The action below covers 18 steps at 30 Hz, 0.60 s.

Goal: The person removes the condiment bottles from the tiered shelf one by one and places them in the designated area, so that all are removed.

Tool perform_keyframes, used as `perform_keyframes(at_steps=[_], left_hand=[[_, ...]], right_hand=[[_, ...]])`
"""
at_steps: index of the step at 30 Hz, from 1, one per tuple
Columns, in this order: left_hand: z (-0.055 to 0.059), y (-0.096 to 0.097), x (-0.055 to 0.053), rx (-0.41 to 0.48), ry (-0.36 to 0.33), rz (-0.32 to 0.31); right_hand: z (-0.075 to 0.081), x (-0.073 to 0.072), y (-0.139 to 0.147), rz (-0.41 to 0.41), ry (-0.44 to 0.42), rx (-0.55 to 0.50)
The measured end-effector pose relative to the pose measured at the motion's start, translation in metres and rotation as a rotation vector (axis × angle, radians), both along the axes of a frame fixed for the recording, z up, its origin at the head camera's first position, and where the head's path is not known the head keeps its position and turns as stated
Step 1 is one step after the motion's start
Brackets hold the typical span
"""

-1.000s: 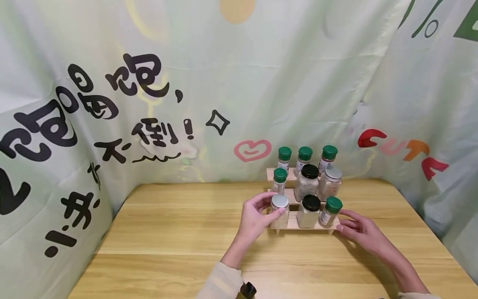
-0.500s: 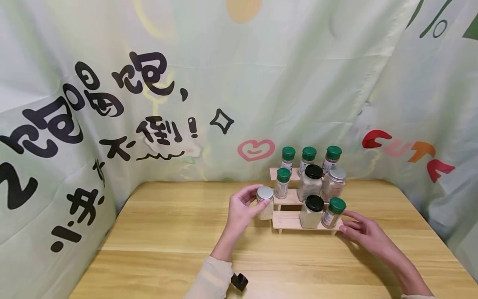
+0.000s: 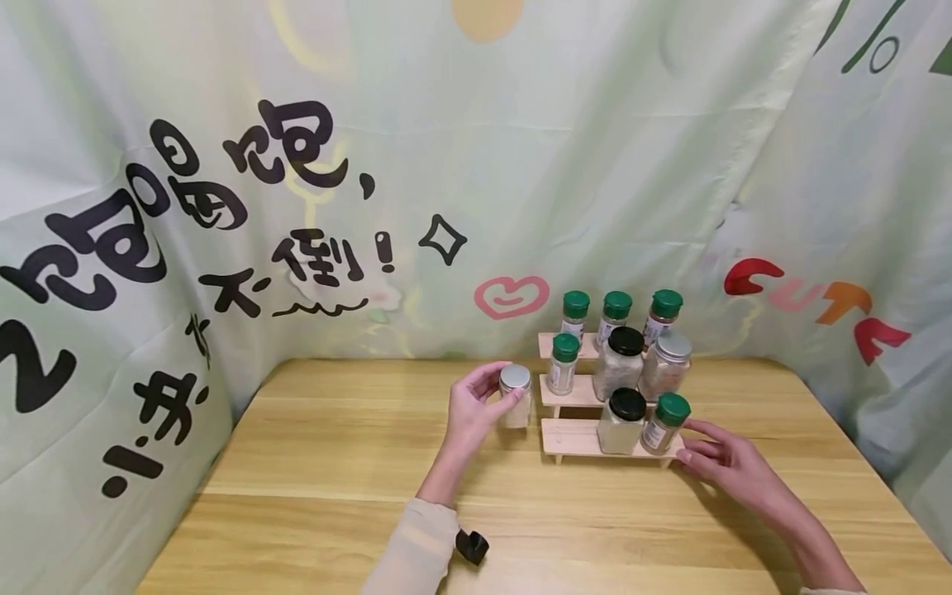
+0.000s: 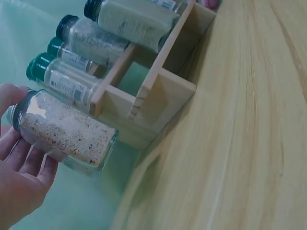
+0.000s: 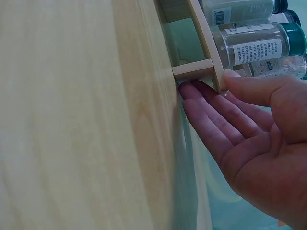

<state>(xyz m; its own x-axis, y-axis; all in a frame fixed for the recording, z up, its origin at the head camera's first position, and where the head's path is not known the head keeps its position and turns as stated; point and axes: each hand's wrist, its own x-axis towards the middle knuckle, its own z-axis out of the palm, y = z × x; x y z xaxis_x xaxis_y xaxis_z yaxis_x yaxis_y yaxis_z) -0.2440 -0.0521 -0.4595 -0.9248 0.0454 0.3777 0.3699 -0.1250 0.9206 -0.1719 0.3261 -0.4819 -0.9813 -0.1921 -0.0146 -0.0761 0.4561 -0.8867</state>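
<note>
My left hand [image 3: 476,409] holds a square glass spice jar [image 3: 516,401] with a silver lid, thumb and fingers around its upper part, just left of the rack. Pale, speckled grains fill this spice jar [image 4: 67,127] in the left wrist view. A three-tier wooden spice rack [image 3: 568,438] stands at the right of the table. My right hand [image 3: 725,463] is at the right end of its lowest shelf. In the right wrist view, the thumb lies at the shelf's edge and the fingers reach beneath it, pinching the rack's end [image 5: 218,79].
On the lowest shelf stand a black-lidded jar [image 3: 621,423] and a green-capped bottle [image 3: 664,426]. The middle shelf bears a green-capped bottle [image 3: 563,368], a black-lidded jar [image 3: 620,368] and a silver-lidded jar [image 3: 667,369]. Three green-capped bottles fill the top shelf, before a printed curtain [image 3: 416,165].
My left hand has lifted the silver-lidded jar off the left end of the lowest shelf and carried it left, beyond the rack. The right hand stays at the rack's right end.
</note>
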Motion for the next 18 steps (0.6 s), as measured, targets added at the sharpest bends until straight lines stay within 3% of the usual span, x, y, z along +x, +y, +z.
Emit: perform_keyframes(at_steps=[8, 18], left_hand=[[-0.003, -0.003, -0.014, 0.007, -0.025, 0.019], [-0.005, -0.003, -0.04, -0.01, -0.06, 0.035]], right_hand=[[-0.001, 0.0, -0.001, -0.006, 0.011, -0.022], [0.0, 0.001, -0.001, -0.01, 0.006, -0.017]])
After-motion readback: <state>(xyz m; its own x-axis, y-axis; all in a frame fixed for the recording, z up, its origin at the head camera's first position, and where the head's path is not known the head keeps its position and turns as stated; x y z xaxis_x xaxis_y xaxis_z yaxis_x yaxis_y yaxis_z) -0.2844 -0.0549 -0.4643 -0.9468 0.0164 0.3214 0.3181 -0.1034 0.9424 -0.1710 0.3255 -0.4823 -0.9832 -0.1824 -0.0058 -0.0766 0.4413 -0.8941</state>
